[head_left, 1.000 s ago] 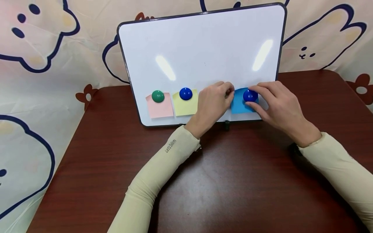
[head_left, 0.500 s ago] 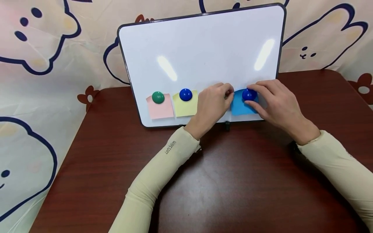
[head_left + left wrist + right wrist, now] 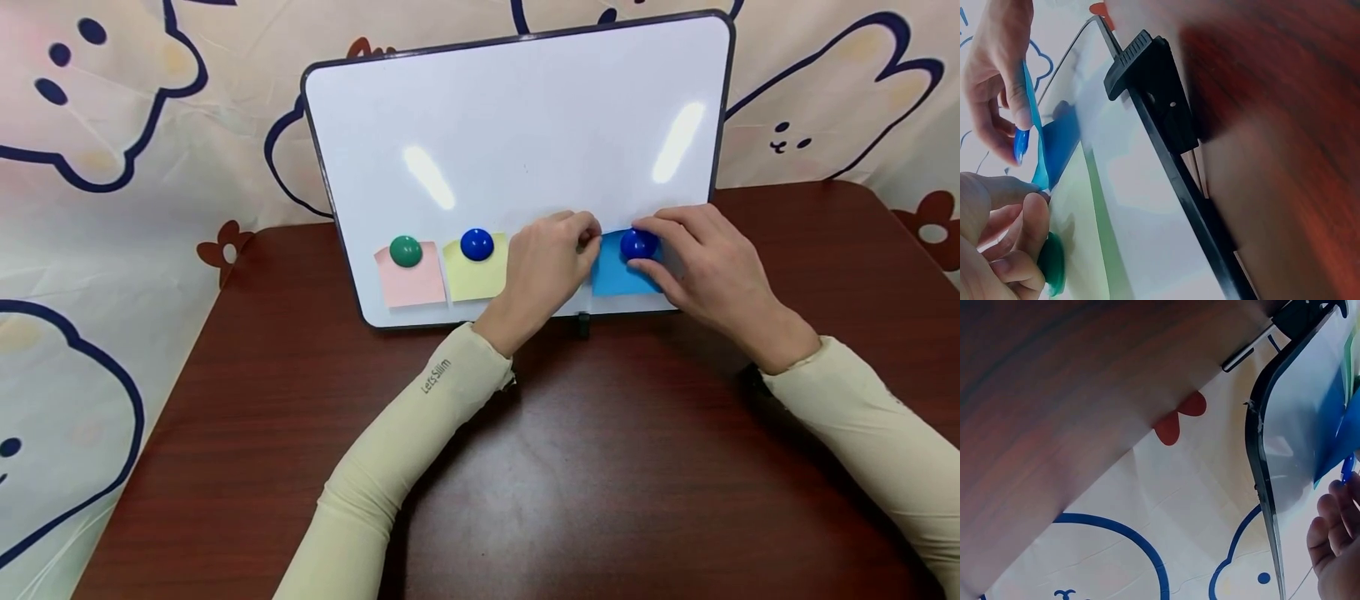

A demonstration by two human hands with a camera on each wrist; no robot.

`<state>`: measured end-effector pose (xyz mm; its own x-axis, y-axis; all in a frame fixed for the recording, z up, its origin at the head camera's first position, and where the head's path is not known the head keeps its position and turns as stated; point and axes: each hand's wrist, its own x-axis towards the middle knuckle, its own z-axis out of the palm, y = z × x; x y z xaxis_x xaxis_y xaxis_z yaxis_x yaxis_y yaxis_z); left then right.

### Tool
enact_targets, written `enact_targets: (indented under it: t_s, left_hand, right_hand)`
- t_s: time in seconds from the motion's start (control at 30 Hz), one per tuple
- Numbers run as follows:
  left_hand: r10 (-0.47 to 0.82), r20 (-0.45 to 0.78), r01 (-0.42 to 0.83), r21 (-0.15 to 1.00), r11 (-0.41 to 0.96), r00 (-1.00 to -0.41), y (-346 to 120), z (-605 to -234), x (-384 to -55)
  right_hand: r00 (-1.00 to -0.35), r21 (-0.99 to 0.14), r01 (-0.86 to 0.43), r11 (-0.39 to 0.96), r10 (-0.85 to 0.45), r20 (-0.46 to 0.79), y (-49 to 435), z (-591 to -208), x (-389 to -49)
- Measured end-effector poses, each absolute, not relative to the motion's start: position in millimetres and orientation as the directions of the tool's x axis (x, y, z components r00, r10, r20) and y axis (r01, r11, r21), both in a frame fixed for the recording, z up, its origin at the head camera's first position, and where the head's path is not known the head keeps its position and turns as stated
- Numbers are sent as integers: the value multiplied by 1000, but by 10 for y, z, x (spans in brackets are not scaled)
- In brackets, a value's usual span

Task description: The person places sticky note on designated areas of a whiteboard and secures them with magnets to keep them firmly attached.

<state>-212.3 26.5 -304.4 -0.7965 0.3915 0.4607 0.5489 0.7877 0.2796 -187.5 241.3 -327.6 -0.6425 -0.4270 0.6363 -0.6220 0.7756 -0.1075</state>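
Note:
My right hand (image 3: 712, 258) holds a round blue magnet (image 3: 637, 244) between thumb and fingers, over the upper part of a blue sticky note (image 3: 618, 279). My left hand (image 3: 551, 258) pinches that note's upper left corner; the left wrist view shows thumb and finger meeting at the corner of the blue note (image 3: 1038, 165). From the side, the note stands partly out from the whiteboard (image 3: 525, 125). Under my left hand, a pale green note (image 3: 1075, 225) lies on the board with a green magnet (image 3: 1054, 262); the hand hides most of both in the head view.
To the left on the board are a pink note (image 3: 412, 283) with a green magnet (image 3: 406, 251) and a yellow note (image 3: 476, 283) with a blue magnet (image 3: 477, 244). A black clip foot (image 3: 1154, 94) supports the board on the dark wooden table (image 3: 570, 467). A patterned curtain (image 3: 67, 250) hangs behind.
My right hand and the blue magnet have shifted slightly left over the blue note. The left hand stays at the note's corner almost unmoved.

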Motion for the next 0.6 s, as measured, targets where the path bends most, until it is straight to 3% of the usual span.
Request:
enact_targets:
  t_s: [0.37, 0.6]
  left_hand:
    - [398, 408, 531, 297, 793, -822, 262, -3029, -2138]
    - [432, 436, 572, 268, 775, -789, 249, -3060, -2125]
  right_hand:
    - [-635, -113, -634, 765, -432, 640, 2406, -3281, -1889]
    - [-637, -109, -636, 764, -440, 633, 2402, -3280, -1902]
